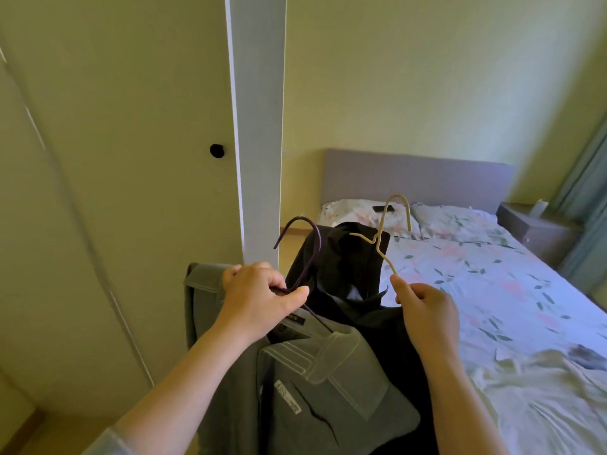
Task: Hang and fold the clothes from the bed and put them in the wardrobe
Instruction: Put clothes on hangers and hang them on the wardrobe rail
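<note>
Fingers (262,274) of the left hand (256,297) are clamped round the neck of a purple hanger (317,247), thumb closing the grip from the bed side. Fingers (399,289) of the right hand (427,310) pinch the lower stem of a beige hanger (386,259), and its hook stands up in front of the bed (492,290). Grey garment (328,389) hangs from the purple hanger, collar and label facing the camera. Black garment (345,264) hangs on the beige hanger, between the grey one and the bed. Both are held just off the bed's left edge and touch each other. Wardrobe door (131,159) with its black knob (216,151) stands left of the bed; the inside and rail are not in view, and I cannot tell whether it is open. On the bed are two floral pillows (354,211) against the grey headboard (410,178), with a dark flat object (383,208) lying on one of them. Sheet is rumpled toward the foot, and a small dark crumpled patch (588,356) lies there; cannot tell whether it is clothing. Nightstand (532,224) is beyond the bed's far side. Progress, as judged: two garments are on hangers and off the bed but not yet in the wardrobe. Left to do: hook both on the rail, check the dark patch, and fold anything left on the bed. No folded pile shows.
</note>
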The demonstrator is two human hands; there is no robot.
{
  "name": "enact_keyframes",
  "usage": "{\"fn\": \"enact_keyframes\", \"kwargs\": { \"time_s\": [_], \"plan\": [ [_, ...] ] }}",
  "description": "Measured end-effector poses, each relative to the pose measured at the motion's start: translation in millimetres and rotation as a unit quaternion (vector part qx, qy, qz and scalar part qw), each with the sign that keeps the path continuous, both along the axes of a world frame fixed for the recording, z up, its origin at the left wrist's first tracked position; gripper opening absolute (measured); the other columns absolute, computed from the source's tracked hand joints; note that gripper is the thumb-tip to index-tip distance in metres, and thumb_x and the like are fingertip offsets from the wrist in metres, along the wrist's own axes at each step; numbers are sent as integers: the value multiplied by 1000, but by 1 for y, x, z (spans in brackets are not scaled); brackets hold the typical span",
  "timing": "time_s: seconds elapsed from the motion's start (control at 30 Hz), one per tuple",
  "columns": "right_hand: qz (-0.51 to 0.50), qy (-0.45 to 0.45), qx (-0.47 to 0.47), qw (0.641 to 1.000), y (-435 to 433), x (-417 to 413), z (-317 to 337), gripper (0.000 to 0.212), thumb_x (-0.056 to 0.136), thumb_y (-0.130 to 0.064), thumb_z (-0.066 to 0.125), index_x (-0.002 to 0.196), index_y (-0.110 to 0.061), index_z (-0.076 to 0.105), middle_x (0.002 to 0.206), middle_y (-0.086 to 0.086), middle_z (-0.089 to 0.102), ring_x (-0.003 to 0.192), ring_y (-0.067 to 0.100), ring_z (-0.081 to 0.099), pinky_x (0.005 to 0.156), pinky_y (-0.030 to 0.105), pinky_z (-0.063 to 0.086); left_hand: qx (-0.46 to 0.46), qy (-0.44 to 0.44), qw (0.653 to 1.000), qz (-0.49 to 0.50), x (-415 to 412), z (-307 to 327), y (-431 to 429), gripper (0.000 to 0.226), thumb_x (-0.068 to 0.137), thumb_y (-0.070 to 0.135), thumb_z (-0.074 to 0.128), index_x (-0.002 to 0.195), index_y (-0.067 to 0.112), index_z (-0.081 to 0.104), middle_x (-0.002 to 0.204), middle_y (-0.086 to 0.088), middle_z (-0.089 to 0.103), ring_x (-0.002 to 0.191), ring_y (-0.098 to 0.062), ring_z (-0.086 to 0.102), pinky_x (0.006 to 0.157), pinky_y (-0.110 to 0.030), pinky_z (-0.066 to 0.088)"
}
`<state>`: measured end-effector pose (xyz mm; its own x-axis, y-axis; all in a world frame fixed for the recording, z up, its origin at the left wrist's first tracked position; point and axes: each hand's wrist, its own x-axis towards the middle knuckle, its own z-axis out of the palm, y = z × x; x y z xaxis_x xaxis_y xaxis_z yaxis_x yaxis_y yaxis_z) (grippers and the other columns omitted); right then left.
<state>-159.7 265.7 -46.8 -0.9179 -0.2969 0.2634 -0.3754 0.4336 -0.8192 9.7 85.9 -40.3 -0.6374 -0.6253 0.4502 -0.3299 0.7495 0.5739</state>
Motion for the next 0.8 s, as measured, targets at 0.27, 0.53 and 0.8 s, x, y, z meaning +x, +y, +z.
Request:
{"fn": "enact_keyframes", "kwargs": {
  "time_s": [0.27,0.53,0.8],
  "plan": [
    [-72,30,-6,997,-36,-15,5,56,93,-42,59,69,8,63,67,28,57,53,22,39,54,30,28,71,32,989,-125,-44,-2,-60,41,65,67,56,45,31,50,53,10,49,60,-8,50,84,-53,47],
    [-139,36,15,990,-46,-36,3,56,93,-42,59,66,7,63,66,24,60,56,25,47,53,26,33,115,-7,973,-202,-108,-15,-88,40,65,65,59,51,29,51,60,10,54,77,-23,55,84,-52,49],
    [-150,24,14,988,-54,-100,4,57,91,-44,61,65,7,62,54,18,48,53,23,40,55,29,31,118,-2,966,-230,-185,-7,-93,37,66,58,63,50,27,52,59,11,51,75,-18,51,88,-50,47]
  ]
}}
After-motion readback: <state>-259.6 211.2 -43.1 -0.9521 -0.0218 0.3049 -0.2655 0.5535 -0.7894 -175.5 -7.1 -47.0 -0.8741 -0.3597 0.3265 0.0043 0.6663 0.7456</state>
